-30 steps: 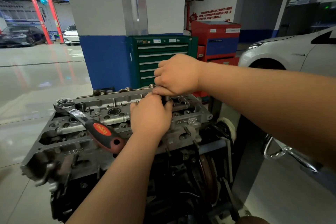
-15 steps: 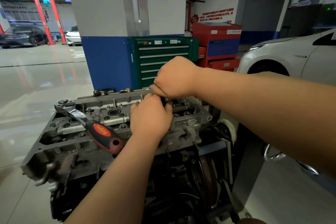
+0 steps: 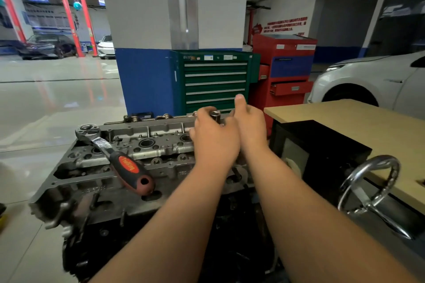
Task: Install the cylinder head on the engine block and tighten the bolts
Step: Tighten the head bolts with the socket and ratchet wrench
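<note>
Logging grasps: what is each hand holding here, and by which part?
Left hand grips the socket just below its top end. Right hand, thumb raised, is beside it; whether it holds anything cannot be told.

Glossy grey floor (image 3: pixel 57 103) carries everything: blue-and-white pillar (image 3: pixel 147 76), green drawer cabinet (image 3: pixel 216 80) against it, red tool cart (image 3: pixel 289 71) just beside that, white car (image 3: pixel 368 80) at far right. Close to me the engine block (image 3: pixel 103 248) stands above the floor, its mount too dark to tell, with the cylinder head (image 3: pixel 161 145) on top. On the head: ratchet (image 3: pixel 124 163) lying diagonal, drive end at the far left corner, red-black handle toward the near edge. Silver socket (image 3: pixel 215 114) upright at the head's far right end, my left hand (image 3: pixel 213 142) gripping it. Right of the engine, light wood tabletop (image 3: pixel 368 126) on a black base (image 3: pixel 322 145).
</note>
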`<state>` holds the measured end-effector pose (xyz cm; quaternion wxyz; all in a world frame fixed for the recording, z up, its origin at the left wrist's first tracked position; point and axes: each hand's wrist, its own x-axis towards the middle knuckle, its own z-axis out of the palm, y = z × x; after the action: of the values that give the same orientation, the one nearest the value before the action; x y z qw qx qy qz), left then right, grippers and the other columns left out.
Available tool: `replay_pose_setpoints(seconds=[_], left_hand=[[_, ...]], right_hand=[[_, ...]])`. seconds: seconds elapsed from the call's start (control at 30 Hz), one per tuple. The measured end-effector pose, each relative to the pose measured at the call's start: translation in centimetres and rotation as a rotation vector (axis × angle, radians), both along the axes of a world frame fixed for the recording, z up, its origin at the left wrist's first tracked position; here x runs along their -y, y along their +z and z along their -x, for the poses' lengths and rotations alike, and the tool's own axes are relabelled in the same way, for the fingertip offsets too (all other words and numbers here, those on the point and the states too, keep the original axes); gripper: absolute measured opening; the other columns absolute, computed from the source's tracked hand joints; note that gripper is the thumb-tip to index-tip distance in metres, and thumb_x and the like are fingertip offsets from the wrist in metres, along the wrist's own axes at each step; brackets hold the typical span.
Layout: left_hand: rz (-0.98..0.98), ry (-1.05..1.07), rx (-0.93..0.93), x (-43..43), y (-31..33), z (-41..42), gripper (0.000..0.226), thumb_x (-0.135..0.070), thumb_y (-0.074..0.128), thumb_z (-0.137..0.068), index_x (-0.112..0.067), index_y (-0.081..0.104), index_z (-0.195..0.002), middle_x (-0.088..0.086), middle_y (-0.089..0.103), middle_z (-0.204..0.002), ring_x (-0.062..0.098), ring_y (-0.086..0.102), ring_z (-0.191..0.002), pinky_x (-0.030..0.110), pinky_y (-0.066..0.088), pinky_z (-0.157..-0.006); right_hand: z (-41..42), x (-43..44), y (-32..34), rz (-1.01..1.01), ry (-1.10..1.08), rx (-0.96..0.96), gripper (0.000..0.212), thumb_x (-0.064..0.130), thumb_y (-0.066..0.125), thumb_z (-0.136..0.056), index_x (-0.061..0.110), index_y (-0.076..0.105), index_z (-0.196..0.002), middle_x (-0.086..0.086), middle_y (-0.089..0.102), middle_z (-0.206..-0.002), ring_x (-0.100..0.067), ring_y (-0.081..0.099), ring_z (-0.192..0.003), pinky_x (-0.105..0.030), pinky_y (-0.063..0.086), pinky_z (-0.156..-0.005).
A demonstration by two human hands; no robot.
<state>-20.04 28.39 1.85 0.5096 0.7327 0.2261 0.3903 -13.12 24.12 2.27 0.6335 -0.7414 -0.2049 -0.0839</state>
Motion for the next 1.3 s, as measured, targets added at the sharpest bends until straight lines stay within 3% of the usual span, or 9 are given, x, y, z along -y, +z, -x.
replay_pose_setpoints(seconds=[0.1, 0.2, 0.33, 0.53, 0.6, 0.83, 0.93, 1.13, 1.3], left_hand=[[0.132, 0.008, 0.058, -0.1, 1.0, -1.3, 0.024, -0.041, 0.056, -0.089, -0.02, 0.051, -0.079, -0.012, 0.056, -0.065, -0.001, 0.051, -0.059, 0.022, 0.034, -0.051], [0.089, -0.042, -0.035, -1.5, 1.8, -1.7, 0.048, -0.036, 0.055, -0.089, -0.018, 0.04, -0.047, -0.01, 0.038, -0.031, 0.005, 0.036, -0.035, 0.023, 0.027, -0.041], [0.267, -0.309, -0.121, -3.2, 2.2, -1.4, 0.039, -0.027, 0.055, -0.082, -0.021, 0.041, -0.046, -0.006, 0.039, -0.038, 0.014, 0.033, -0.037, 0.027, 0.03, -0.051], [0.117, 0.172, 0.141, 0.5, 1.4, -2.7, 0.022, -0.038, 0.062, -0.082, -0.019, 0.053, -0.075, -0.012, 0.053, -0.059, 0.003, 0.048, -0.054, 0.024, 0.03, -0.05], [0.06, 0.145, 0.126, 0.0, 1.5, -2.9, 0.03, -0.032, 0.061, -0.081, -0.018, 0.047, -0.058, -0.011, 0.048, -0.048, 0.003, 0.042, -0.045, 0.026, 0.028, -0.049], [0.329, -0.496, -0.163, -3.9, 2.8, -2.2, 0.047, -0.031, 0.049, -0.086, -0.024, 0.034, -0.042, -0.004, 0.027, -0.042, 0.016, 0.022, -0.039, 0.025, 0.024, -0.045], [0.41, -0.595, -0.213, -4.6, 3.1, -2.2, 0.048, -0.035, 0.046, -0.087, -0.024, 0.033, -0.042, -0.006, 0.023, -0.042, 0.014, 0.018, -0.039, 0.022, 0.022, -0.042], [0.114, 0.001, 0.075, -1.4, 1.2, -2.5, 0.037, -0.035, 0.057, -0.083, -0.021, 0.042, -0.052, -0.01, 0.042, -0.044, 0.011, 0.039, -0.045, 0.027, 0.031, -0.053], [0.109, 0.074, 0.112, -1.7, 3.0, -2.4, 0.049, -0.034, 0.058, -0.089, -0.019, 0.033, -0.05, -0.008, 0.033, -0.042, 0.013, 0.032, -0.044, 0.028, 0.029, -0.05]], right_hand=[[-0.1, 0.1, 0.1, -0.039, -0.021, -0.013, 0.053, 0.043, 0.04, -0.099, 0.01, 0.055, -0.06, -0.006, 0.057, -0.06, -0.023, 0.054, -0.061, -0.035, 0.04, -0.059], [0.1, 0.4, -0.1, -0.013, -0.007, 0.026, 0.053, 0.043, 0.039, -0.1, 0.008, 0.056, -0.064, -0.006, 0.056, -0.061, -0.021, 0.052, -0.06, -0.033, 0.039, -0.057], [0.5, 0.5, -0.3, -0.021, -0.017, 0.061, 0.049, 0.039, 0.039, -0.1, 0.013, 0.052, -0.062, -0.001, 0.053, -0.059, -0.016, 0.047, -0.056, -0.031, 0.035, -0.054], [0.3, 0.7, -0.4, -0.032, 0.019, 0.072, 0.049, 0.035, 0.04, -0.101, 0.017, 0.05, -0.056, -0.002, 0.053, -0.055, -0.018, 0.049, -0.055, -0.033, 0.036, -0.055], [0.4, 0.7, -0.5, -0.033, 0.002, 0.087, 0.049, 0.035, 0.04, -0.101, 0.018, 0.049, -0.056, -0.001, 0.053, -0.055, -0.017, 0.05, -0.056, -0.033, 0.036, -0.055], [0.5, 0.5, -0.5, -0.037, -0.043, 0.095, 0.047, 0.035, 0.04, -0.1, 0.015, 0.046, -0.058, 0.003, 0.045, -0.051, -0.014, 0.041, -0.05, -0.031, 0.031, -0.051], [0.4, 0.5, -0.6, -0.043, -0.045, 0.102, 0.046, 0.035, 0.04, -0.099, 0.013, 0.049, -0.06, 0.001, 0.047, -0.052, -0.016, 0.042, -0.052, -0.032, 0.032, -0.052], [0.4, 0.7, -0.7, -0.07, -0.03, 0.094, 0.047, 0.034, 0.042, -0.099, 0.017, 0.045, -0.055, 0.005, 0.046, -0.049, -0.011, 0.042, -0.049, -0.031, 0.032, -0.05], [0.5, 0.8, -0.9, -0.091, -0.03, 0.098, 0.047, 0.033, 0.044, -0.099, 0.016, 0.04, -0.055, 0.007, 0.04, -0.047, -0.007, 0.035, -0.043, -0.028, 0.029, -0.046]])
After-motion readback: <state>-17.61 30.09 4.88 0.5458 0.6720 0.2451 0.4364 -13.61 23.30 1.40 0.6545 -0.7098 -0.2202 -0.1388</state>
